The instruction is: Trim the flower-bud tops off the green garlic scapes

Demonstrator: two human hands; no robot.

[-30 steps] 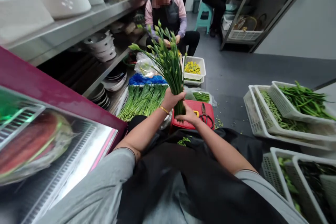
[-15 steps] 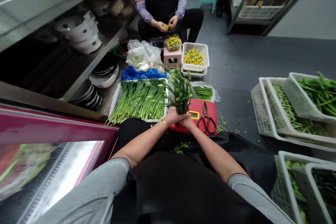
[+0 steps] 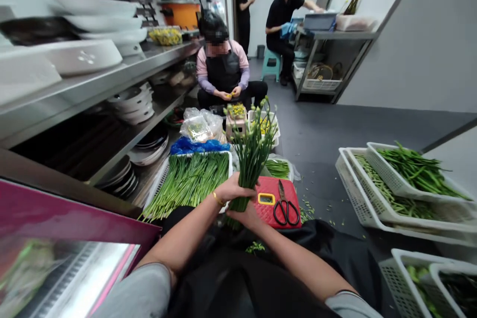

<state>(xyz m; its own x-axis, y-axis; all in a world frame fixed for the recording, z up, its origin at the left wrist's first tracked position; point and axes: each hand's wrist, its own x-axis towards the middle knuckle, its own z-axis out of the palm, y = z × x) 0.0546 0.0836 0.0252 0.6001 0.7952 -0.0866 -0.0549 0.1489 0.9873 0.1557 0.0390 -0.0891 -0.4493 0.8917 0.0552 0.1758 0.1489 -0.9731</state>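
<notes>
Upright in front of me is a bunch of green flower stems (image 3: 250,159) with pale buds at the top. My left hand (image 3: 235,187) is wrapped round its middle. Lower down, my right hand (image 3: 244,213) closes on the same bunch near the stem ends. Black-handled scissors (image 3: 286,207) lie on a red quilted pad (image 3: 266,214) with a yellow-framed window, just right of my hands. More long green stems (image 3: 197,174) fill a white basket (image 3: 230,161) on the left.
Opposite sits a person (image 3: 223,67) handling yellow flowers; two more people are farther back. Steel shelves (image 3: 149,62) with bowls run along the left. White baskets of green vegetables (image 3: 372,208) stand on the right. A small basket of cut stems (image 3: 278,169) lies behind the pad.
The view has tilted up, showing the people at the back. The bunch now stands taller above my hands, and my right hand has shifted below my left on the stems.
</notes>
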